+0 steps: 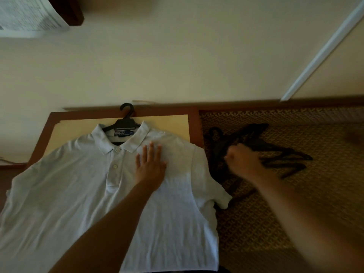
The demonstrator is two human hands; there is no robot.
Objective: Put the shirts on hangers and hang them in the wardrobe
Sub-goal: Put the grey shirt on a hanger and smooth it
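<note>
The left hand (151, 166) lies flat with straight fingers on the chest of the pale polo shirt (110, 194), spread face-up on the surface (65, 129) with a black hanger (126, 123) already through its collar. The right hand (241, 160), blurred, looks curled into the pile of spare hangers (275, 152) on the woven mat (295, 194). The shirt is probably soft, light and slippery on the hanger, so lift it by the stiff hook; no container shows.

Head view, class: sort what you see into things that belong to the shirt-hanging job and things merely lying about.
Job: pale polo shirt; black hanger in its collar; pile of spare hangers; left hand; right hand.

Lying about: printed paper; woven mat.
</note>
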